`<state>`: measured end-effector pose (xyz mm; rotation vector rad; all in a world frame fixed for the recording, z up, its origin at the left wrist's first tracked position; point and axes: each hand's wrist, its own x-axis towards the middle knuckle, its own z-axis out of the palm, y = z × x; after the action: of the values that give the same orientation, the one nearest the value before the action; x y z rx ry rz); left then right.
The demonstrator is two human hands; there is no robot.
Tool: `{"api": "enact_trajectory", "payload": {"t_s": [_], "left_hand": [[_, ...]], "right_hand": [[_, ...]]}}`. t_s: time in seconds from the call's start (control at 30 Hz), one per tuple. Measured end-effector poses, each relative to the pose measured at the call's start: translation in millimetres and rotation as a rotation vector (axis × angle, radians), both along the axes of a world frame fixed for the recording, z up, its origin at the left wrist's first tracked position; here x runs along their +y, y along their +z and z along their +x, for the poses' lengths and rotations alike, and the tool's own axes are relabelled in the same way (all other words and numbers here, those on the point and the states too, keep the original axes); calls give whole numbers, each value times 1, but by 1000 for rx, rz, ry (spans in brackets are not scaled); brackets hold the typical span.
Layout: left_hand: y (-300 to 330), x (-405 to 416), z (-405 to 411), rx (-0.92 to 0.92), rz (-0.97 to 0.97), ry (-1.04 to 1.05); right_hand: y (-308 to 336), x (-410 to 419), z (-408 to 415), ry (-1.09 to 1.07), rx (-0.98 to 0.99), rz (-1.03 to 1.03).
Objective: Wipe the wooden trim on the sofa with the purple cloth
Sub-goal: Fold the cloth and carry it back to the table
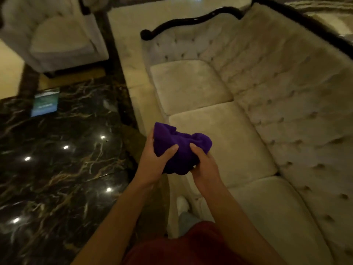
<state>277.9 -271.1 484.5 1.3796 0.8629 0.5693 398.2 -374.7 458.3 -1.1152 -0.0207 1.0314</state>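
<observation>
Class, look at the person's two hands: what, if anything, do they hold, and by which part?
Both hold the purple cloth, bunched up over the sofa's seat: the left hand grips its left side, the right hand its lower right edge.

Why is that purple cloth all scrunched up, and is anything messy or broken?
Nothing looks broken or spilled. The purple cloth is bunched because the left hand and right hand are both gripping it above the cream tufted sofa. Its dark wooden trim looks whole, though the picture is blurry.

Purple cloth [177, 150], cream tufted sofa [267, 115] w/ black trim [191, 21].
</observation>
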Motion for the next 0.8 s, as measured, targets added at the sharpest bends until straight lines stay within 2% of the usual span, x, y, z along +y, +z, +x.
{"api": "enact_trajectory", "payload": {"t_s": [0.1,0.23,0.4,0.47,0.7,0.8], "left_hand": [[-10,30,3,109,-27,185],[-16,63,2,188,-57,408],[-18,94,-5,244,-84,531],[-22,104,-6,232,-110,554],[-36,141,-16,200,-231,602],[-42,169,-26,152,-245,645]], "right_hand": [[-4,45,14,99,-27,-72],[-8,101,30,268,-216,-164],[-5,157,42,422,-383,-176],[-8,173,44,446,-360,-185],[-30,217,43,464,-89,-241],[-39,244,39,522,-78,-288]]}}
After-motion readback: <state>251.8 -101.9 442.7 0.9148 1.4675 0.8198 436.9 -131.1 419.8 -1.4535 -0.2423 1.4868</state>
